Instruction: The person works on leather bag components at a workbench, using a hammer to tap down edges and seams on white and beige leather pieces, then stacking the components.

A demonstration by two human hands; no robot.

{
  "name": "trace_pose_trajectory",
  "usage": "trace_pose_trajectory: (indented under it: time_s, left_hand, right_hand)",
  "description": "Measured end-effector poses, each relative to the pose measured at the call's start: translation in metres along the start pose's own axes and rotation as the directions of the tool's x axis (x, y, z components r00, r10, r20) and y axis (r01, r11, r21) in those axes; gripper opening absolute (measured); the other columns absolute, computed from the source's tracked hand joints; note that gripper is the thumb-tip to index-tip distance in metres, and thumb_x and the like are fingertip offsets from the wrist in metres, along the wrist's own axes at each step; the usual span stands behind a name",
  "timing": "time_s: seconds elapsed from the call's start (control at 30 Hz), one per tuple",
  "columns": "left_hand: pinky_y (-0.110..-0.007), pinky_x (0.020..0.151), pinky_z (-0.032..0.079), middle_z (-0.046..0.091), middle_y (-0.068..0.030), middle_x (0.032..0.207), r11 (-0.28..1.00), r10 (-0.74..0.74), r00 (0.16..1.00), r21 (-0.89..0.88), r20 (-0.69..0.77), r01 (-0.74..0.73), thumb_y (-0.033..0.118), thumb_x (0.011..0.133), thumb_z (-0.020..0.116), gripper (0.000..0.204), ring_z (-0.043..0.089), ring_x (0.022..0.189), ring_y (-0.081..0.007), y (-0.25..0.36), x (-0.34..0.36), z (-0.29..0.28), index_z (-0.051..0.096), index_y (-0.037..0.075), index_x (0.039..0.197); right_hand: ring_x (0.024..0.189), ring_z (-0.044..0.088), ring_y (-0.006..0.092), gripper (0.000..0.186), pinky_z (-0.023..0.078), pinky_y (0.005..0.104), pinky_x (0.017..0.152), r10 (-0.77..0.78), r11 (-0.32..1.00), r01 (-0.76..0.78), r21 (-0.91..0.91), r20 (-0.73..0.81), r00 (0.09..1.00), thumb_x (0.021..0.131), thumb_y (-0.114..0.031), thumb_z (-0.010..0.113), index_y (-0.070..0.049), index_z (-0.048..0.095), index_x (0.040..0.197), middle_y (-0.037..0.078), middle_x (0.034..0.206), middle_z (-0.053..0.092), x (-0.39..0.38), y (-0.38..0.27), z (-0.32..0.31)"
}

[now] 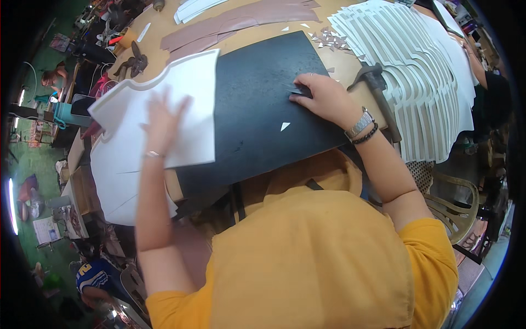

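Note:
My left hand (164, 123), blurred by motion, has its fingers spread over a white cut sheet (194, 109) with a curved, raised-looking edge. That sheet overlaps the left side of a black mat (257, 109). My right hand (329, 98), with a watch and a dark bracelet at the wrist, is above the mat's right part. Its thumb and forefinger pinch a small, thin metal piece (298, 90), partly hidden by the hand. A small white triangular scrap (285, 126) lies on the mat below it.
A hammer (378, 88) lies right of the mat, beside a fanned stack of white cut pieces (411, 82). Small scraps (331, 39) and mauve strips (235, 22) lie at the back. A dark metal tool (137, 60) stands back left. Another person's arm (475, 63) is at far right.

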State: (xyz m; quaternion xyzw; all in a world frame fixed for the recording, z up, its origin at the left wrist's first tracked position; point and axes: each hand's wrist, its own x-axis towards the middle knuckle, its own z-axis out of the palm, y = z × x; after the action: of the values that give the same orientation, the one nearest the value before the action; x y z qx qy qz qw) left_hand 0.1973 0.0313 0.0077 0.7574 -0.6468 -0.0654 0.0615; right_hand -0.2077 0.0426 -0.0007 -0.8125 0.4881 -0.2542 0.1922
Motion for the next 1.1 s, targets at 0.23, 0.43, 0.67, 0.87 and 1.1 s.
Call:
trace_pose_trajectory:
  time_s: [0.23,0.43,0.67,0.87,1.1]
  left_hand:
    - [-0.079,0.108,0.013,0.013,-0.0239,0.165,0.985,0.148,0.982,0.075,0.115,-0.157,0.064,0.089,0.060,0.085,0.009,0.151,-0.0477,0.095,-0.085,0.027,0.030,0.024,0.158]
    - [-0.076,0.110,0.012,0.024,-0.0196,0.163,0.819,0.571,0.786,-0.095,0.236,-0.566,0.075,0.077,0.064,0.090,0.015,0.150,-0.0473,0.051,-0.142,0.008,0.048,0.022,0.148]
    - [-0.060,0.107,0.038,0.065,-0.0081,0.129,0.611,0.770,0.635,-0.352,0.057,-0.709,0.063,0.073,0.077,0.070,0.060,0.122,-0.0324,0.013,-0.182,-0.019,0.062,0.017,0.124]
    - [-0.034,0.077,0.056,0.073,-0.0006,0.088,0.729,0.625,0.747,-0.173,-0.227,-0.663,0.027,0.080,0.082,0.027,0.070,0.078,-0.0200,0.001,-0.137,-0.032,0.070,0.014,0.100]
    - [-0.035,0.077,0.055,0.075,-0.0080,0.097,0.940,-0.132,0.872,-0.339,-0.472,-0.041,0.034,0.092,0.068,0.028,0.071,0.087,-0.0246,-0.149,0.010,-0.075,0.072,0.011,0.108]
  right_hand:
    - [0.076,0.068,0.0324,0.037,0.055,0.0409,0.066,-0.194,0.974,0.203,-0.104,0.092,0.977,0.087,-0.046,0.071,-0.012,0.065,0.099,0.009,0.088,0.068,-0.026,-0.028,0.007]
    - [0.081,0.069,0.0328,0.039,0.055,0.0406,0.070,0.241,0.931,-0.277,-0.237,-0.173,0.955,0.090,-0.043,0.069,-0.009,0.064,0.108,0.014,0.092,0.071,-0.009,0.041,-0.038]
    - [0.077,0.067,0.0305,0.040,0.053,0.0387,0.070,0.027,0.957,-0.078,-0.279,-0.184,0.983,0.089,-0.033,0.075,-0.004,0.064,0.115,0.014,0.089,0.069,-0.002,0.042,-0.039]
    - [0.106,0.062,0.0326,0.037,0.049,0.0415,0.090,-0.151,0.869,0.046,-0.493,-0.175,0.973,0.087,-0.028,0.075,-0.006,0.065,0.115,0.013,0.112,0.066,0.047,0.033,-0.020]
    - [0.116,0.054,0.0367,0.039,0.039,0.0479,0.103,-0.198,0.957,0.184,-0.223,-0.042,0.979,0.087,-0.025,0.073,-0.005,0.063,0.119,0.016,0.125,0.059,0.054,-0.010,0.024]
